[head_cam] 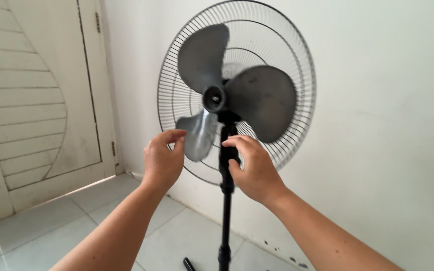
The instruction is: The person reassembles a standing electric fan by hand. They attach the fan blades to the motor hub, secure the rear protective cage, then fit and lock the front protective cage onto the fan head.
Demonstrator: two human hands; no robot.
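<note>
Two hands, left (163, 159) and right (254, 168), loosely open beside upright, camera-facing fan (224, 95).

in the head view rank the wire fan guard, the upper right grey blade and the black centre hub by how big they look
1. Round wire fan guard, largest.
2. Upper right grey plastic blade.
3. Black round centre hub, smallest.
All sit on one fan, so nearness hardly skews this.

Standing fan (237, 90), hidden and cut-off parts:
- rear grille (297, 60): top rim meets the picture's upper edge; lower arc covered by both hands
- pole (225, 211): upper stretch behind the right hand (254, 170); foot cut off below
- base leg (189, 264): only a dark stub shows
- lowest blade (199, 134): edge behind the left hand (163, 159)
- motor housing: hidden behind the blades
- door (31, 100), left of the fan: cut by the left edge
</note>
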